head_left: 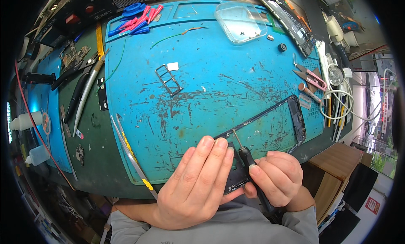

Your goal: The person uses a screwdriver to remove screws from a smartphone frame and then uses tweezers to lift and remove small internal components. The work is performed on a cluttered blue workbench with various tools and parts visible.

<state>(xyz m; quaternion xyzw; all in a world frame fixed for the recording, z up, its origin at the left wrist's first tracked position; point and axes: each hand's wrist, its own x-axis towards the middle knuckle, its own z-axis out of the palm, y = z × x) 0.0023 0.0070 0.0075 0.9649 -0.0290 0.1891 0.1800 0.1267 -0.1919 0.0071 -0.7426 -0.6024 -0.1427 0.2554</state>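
My left hand grips a dark phone frame near the mat's front edge, its fingers straight and pressed together across the frame's near end. The frame's long opening lets the blue mat show through. A black-handled screwdriver is in my right hand, closed round the handle. Its thin shaft points up and left, and the tip appears to meet the frame's long far rail, just beyond my left fingertips. My left hand hides part of the near end.
Tweezers lie left of my hands on the blue mat. Farther off are a black ladder-shaped tray, a white card and a clear plastic box. Pink-handled snips and a coiled white cable are at right.
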